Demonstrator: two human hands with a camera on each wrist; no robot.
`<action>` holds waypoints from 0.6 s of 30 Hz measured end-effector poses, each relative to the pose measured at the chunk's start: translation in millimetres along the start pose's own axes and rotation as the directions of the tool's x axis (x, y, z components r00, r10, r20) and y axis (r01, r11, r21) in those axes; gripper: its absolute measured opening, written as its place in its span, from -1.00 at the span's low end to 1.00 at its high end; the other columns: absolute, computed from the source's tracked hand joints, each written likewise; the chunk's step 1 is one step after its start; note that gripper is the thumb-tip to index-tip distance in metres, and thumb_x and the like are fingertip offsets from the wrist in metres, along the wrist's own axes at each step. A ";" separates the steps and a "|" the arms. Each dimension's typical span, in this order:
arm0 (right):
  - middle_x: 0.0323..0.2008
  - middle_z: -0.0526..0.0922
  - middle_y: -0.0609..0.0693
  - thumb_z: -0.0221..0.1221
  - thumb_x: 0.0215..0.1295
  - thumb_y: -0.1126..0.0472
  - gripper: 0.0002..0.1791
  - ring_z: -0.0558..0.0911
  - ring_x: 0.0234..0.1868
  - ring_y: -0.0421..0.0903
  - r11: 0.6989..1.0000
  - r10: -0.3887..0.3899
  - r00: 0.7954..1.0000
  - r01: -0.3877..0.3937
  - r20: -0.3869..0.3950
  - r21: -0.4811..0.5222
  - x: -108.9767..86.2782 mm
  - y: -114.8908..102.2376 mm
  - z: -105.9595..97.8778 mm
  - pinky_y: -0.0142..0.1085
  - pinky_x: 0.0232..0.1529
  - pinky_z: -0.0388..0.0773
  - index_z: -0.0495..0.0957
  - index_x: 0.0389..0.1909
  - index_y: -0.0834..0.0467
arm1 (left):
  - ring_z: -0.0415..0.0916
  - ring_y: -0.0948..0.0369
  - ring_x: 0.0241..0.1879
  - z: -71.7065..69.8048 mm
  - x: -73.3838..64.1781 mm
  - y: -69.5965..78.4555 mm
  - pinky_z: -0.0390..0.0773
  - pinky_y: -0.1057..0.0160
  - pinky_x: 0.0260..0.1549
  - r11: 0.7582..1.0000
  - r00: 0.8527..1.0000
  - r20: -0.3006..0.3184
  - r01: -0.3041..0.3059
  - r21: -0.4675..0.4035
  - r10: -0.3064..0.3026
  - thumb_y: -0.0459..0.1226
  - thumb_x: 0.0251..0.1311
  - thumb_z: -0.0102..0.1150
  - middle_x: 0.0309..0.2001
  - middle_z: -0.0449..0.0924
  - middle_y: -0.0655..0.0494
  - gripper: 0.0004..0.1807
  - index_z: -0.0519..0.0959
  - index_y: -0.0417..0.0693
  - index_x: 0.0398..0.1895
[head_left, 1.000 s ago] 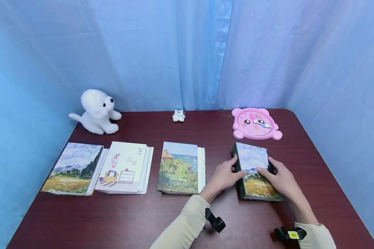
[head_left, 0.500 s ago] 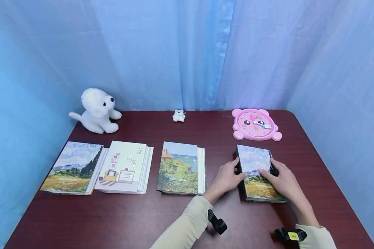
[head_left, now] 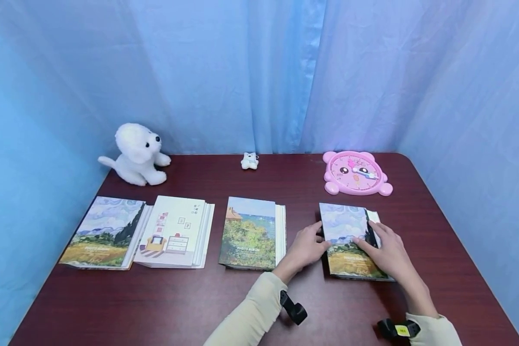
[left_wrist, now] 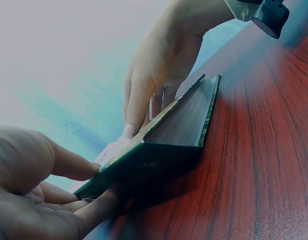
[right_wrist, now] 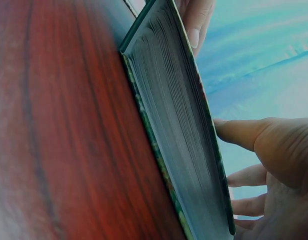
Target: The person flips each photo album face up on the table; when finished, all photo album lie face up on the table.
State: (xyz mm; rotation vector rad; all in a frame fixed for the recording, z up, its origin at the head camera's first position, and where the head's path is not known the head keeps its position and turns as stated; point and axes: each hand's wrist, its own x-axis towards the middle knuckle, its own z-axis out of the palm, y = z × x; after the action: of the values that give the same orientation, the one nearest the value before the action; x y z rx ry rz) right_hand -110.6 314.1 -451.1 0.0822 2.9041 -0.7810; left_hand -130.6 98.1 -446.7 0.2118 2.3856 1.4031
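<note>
A photo album (head_left: 342, 223) with a painted field and cloudy sky on its cover lies at the right of the table, between both hands. At its dark green spine (left_wrist: 156, 162), the left hand (head_left: 304, 247) holds the near edge with thumb and fingertips. The right hand (head_left: 391, 252) grips the opposite side, its thumb laid on the cover and its fingers at the page edge. In the right wrist view the thick page block (right_wrist: 176, 110) shows between the two covers. The album's underside is hidden.
Left of the hands stands a row of albums: a seaside one (head_left: 248, 230), a cream one with a furniture drawing (head_left: 175, 230), and another field painting (head_left: 104, 230). Behind are a white plush dog (head_left: 138, 154), a small white bear figure (head_left: 249, 161) and a pink toy clock (head_left: 356, 173).
The album has shifted left and turned slightly, so its spine side shows less and its white page edge appears at the right. Both hands moved left with it.
</note>
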 end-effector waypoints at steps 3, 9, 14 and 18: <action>0.34 0.05 0.52 0.10 0.29 -0.24 -0.05 0.04 0.31 0.51 1.000 0.001 1.000 -0.001 -0.001 0.000 -0.6 -1.0 0.8 0.44 0.15 0.09 0.05 0.43 0.36 | 0.59 0.20 0.04 -0.7 0.7 -0.1 0.54 0.30 -0.01 1.000 1.000 0.000 0.000 0.008 0.000 -0.21 0.24 0.21 0.24 0.48 0.02 -0.32 0.24 -0.08 0.42; 0.33 0.03 0.53 0.08 0.29 -0.26 -0.03 0.04 0.30 0.52 1.000 0.010 1.000 -0.010 0.017 -0.016 1.3 -4.0 -2.3 0.44 0.14 0.11 0.04 0.42 0.38 | 0.59 0.22 0.01 -7.3 4.7 1.8 0.55 0.34 -0.05 0.999 1.000 -0.001 -0.015 0.052 0.015 -0.18 0.23 0.19 0.20 0.51 0.02 -0.31 0.25 -0.14 0.41; 0.33 0.03 0.55 0.03 0.33 -0.26 -0.04 0.06 0.30 0.51 1.000 -0.011 1.000 0.011 0.017 -0.015 6.7 -11.4 -13.5 0.42 0.16 0.11 0.03 0.42 0.41 | 0.54 0.16 0.08 -28.1 7.7 9.1 0.51 0.26 0.06 0.992 0.996 -0.046 -0.069 0.108 0.074 -0.12 0.29 0.11 0.20 0.48 -0.01 -0.35 0.25 -0.13 0.40; 0.36 0.01 0.52 0.00 0.37 -0.21 -0.09 0.04 0.34 0.49 0.998 -0.055 0.998 0.055 -0.035 0.000 18.3 -32.2 -28.5 0.41 0.18 0.08 -0.01 0.44 0.38 | 0.44 0.08 0.18 -58.1 7.9 15.7 0.45 0.12 0.16 0.981 0.984 -0.115 -0.118 0.155 0.136 -0.10 0.34 0.04 0.28 0.38 -0.05 -0.40 0.25 -0.04 0.41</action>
State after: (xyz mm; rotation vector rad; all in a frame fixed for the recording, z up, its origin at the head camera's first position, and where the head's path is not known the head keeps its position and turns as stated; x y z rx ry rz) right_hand -134.8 300.9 -413.3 0.0168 2.9511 -0.7973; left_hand -160.9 61.1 -409.3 0.3292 2.6242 1.3306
